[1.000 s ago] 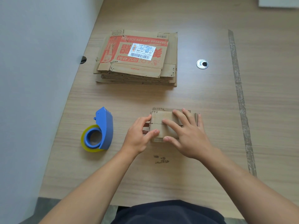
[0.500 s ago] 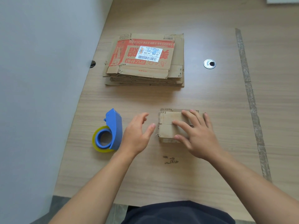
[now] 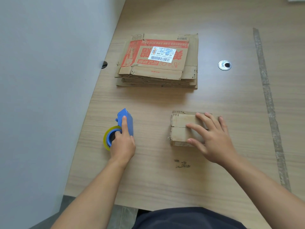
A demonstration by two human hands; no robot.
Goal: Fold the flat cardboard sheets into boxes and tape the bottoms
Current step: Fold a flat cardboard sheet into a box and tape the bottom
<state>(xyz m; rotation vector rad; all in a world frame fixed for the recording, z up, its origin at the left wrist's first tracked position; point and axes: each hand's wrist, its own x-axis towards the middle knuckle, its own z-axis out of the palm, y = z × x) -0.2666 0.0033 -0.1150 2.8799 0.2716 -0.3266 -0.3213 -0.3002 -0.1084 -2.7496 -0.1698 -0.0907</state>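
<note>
- Head view: the box (image 3: 180, 129) sits on the counter (image 3: 165, 100) under the right hand (image 3: 214, 139), whose straight, spread fingers press its flaps.
- Left of the box, the left hand (image 3: 123, 144) grips the dispenser (image 3: 127, 117).
- The sheets (image 3: 158, 63) are stacked beyond the box.
- The box's right side is hidden under the right hand.

The white label (image 3: 162, 54) on the top cardboard sheet (image 3: 148, 73) reads "J4-J06" twice.

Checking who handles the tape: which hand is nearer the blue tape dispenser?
Left. The left hand grips the blue tape dispenser, index finger along its top. The right hand rests flat on the small folded box, off to the dispenser's right.
</note>
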